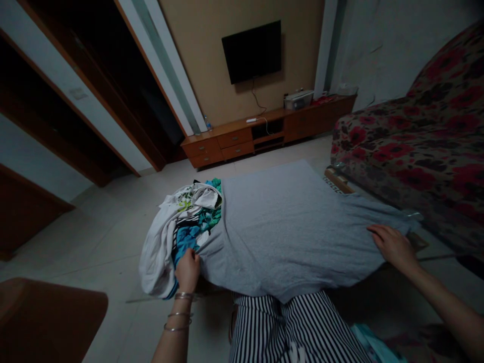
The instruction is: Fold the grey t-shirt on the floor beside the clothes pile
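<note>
A grey T-shirt (280, 227) lies spread flat over a low table in front of me. My left hand (188, 269) grips the shirt's left edge, fingers closed on the cloth, right beside a heap of white, blue and green clothes (177, 227). My right hand (393, 246) rests palm down on the shirt's right sleeve (374, 212), fingers spread and pressing it flat. Bracelets circle my left wrist. My striped trousers (287, 327) show below the shirt.
A floral sofa (416, 136) stands close on the right. A wooden TV cabinet (264, 133) and a wall-mounted screen (252, 50) are at the far wall. A brown wooden piece (45, 317) sits at the lower left. Pale tiled floor (113, 242) lies to the left.
</note>
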